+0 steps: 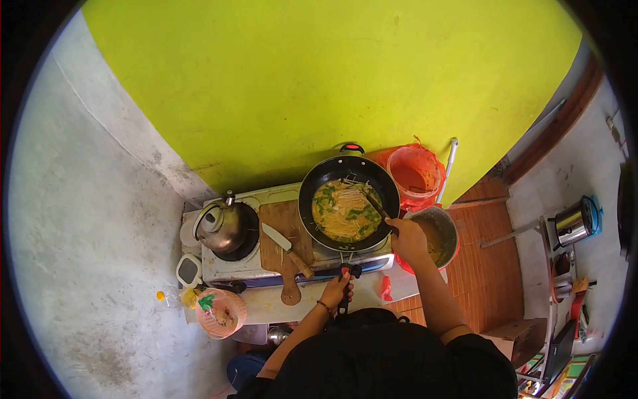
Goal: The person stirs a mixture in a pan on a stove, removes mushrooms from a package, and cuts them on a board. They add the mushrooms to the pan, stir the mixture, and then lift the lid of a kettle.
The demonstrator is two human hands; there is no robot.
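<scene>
A black wok (310, 183) sits over the right side of the stove, with yellowish broth, green leaves and pale enoki mushrooms (352, 201) in it. My left hand (337, 290) is closed round the wok's long handle (343, 306), close to my body. At the wok's right rim my right hand (407, 238) grips a dark spatula (377, 206), whose lower end reaches into the food. Left of the wok lies a wooden cutting board (290, 282) with a knife (279, 238) resting on it, blade toward the back.
On the left burner stands a metal kettle (222, 226). A pink basket (219, 329) and an oil bottle (189, 298) are at the counter's left end. To the right are a red-lined bucket (413, 174) and a metal pot (448, 229). A green wall (319, 80) rises behind.
</scene>
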